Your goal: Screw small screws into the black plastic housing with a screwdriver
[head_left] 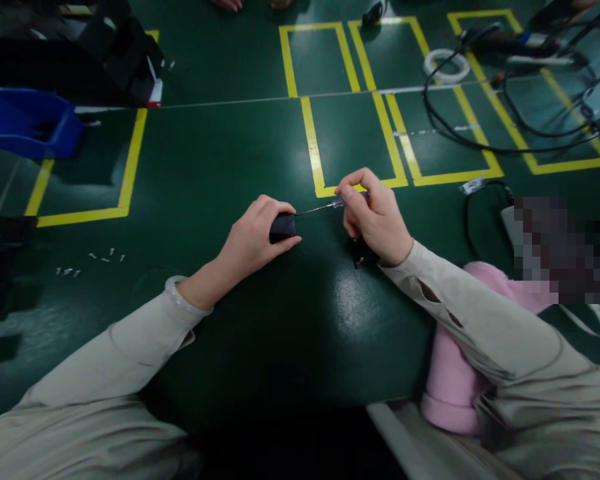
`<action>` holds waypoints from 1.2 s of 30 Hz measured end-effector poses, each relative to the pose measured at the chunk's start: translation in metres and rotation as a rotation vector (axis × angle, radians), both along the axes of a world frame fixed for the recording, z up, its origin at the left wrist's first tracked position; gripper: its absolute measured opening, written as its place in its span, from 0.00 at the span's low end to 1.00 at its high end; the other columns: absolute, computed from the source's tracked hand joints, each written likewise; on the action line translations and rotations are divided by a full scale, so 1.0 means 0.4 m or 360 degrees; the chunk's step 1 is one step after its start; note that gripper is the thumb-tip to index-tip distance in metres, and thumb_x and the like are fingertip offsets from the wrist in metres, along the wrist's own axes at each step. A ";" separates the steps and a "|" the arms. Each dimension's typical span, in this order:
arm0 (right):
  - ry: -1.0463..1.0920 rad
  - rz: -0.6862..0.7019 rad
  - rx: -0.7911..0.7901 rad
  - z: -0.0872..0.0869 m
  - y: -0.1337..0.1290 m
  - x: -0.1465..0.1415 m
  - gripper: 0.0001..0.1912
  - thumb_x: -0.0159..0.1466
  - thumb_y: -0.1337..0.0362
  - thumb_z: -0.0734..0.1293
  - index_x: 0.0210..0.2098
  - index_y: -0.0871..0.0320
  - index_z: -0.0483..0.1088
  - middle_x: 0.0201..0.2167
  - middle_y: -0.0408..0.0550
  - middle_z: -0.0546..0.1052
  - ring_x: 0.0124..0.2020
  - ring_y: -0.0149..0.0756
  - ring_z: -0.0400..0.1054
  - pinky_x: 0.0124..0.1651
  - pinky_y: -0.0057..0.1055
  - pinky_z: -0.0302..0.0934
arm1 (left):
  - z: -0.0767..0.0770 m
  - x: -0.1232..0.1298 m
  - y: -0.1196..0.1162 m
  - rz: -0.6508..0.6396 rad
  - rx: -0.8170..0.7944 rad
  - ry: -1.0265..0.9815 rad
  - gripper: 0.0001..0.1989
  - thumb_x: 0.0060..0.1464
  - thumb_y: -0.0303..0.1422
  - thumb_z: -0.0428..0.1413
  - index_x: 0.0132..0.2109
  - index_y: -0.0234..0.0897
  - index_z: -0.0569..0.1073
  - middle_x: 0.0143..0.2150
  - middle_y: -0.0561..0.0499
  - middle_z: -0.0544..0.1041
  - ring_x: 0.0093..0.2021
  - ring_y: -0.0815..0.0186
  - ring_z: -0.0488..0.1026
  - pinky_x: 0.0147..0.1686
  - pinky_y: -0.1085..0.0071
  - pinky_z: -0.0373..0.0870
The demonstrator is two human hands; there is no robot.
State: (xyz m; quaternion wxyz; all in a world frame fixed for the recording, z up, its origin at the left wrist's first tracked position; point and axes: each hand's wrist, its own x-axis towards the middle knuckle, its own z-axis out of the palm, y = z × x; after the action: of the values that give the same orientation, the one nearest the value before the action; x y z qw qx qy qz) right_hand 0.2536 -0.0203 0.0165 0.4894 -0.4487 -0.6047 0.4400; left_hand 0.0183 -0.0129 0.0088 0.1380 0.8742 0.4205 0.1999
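My left hand (pixel 254 230) is closed round a small black block-shaped part (pixel 283 228), thumb and fingers on its opposite sides. In my right hand (pixel 375 213) is a screwdriver (pixel 316 209) with a clear handle, its thin shaft pointing left. The tip meets the upper right edge of the black part; whether it sits in a hole or slot is too small to tell. Below my right hand a dark piece (pixel 363 255) lies on the green table, partly hidden by the fingers.
Several small screws (pixel 106 256) lie at the left. A blue bin (pixel 33 123) stands at the back left beside black parts. Yellow tape outlines (pixel 313 147), a white tape roll (pixel 447 66) and black cables (pixel 510 143) are across the table. A pink cloth item (pixel 453 383) is under my right forearm.
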 end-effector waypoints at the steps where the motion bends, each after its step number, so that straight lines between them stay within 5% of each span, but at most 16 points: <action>1: 0.0008 -0.0001 0.0004 -0.001 0.000 0.000 0.09 0.69 0.54 0.62 0.38 0.52 0.61 0.15 0.31 0.57 0.10 0.25 0.55 0.13 0.28 0.45 | 0.000 0.000 0.000 0.0001 0.0005 0.0000 0.19 0.57 0.36 0.62 0.53 0.35 0.69 0.50 0.44 0.73 0.51 0.57 0.71 0.52 0.60 0.71; 15: 0.0032 -0.0018 -0.0044 0.005 -0.002 -0.001 0.04 0.68 0.66 0.62 0.41 0.52 0.60 0.15 0.30 0.60 0.12 0.25 0.56 0.14 0.26 0.48 | -0.001 0.000 -0.001 -0.0004 0.0016 0.0010 0.19 0.58 0.36 0.62 0.53 0.34 0.69 0.50 0.44 0.73 0.51 0.57 0.71 0.52 0.61 0.70; 31: -0.0064 -0.0012 -0.0037 0.005 -0.002 0.000 0.05 0.70 0.61 0.62 0.37 0.53 0.61 0.12 0.31 0.59 0.10 0.26 0.56 0.13 0.27 0.45 | -0.002 -0.002 -0.002 -0.0018 0.0025 -0.0002 0.19 0.58 0.36 0.62 0.53 0.34 0.69 0.50 0.43 0.72 0.51 0.57 0.71 0.51 0.61 0.71; 36: -0.0008 -0.0031 -0.0041 0.001 -0.004 0.000 0.07 0.68 0.62 0.64 0.42 0.52 0.60 0.14 0.31 0.60 0.12 0.25 0.57 0.14 0.27 0.47 | -0.004 0.000 -0.003 -0.0015 0.0030 0.0001 0.19 0.58 0.35 0.62 0.53 0.34 0.69 0.50 0.44 0.72 0.51 0.57 0.71 0.52 0.61 0.71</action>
State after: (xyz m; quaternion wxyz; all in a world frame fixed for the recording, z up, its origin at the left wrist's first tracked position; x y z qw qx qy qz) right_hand 0.2536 -0.0219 0.0171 0.4864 -0.4619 -0.5958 0.4417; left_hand 0.0181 -0.0139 0.0074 0.1306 0.8774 0.4146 0.2030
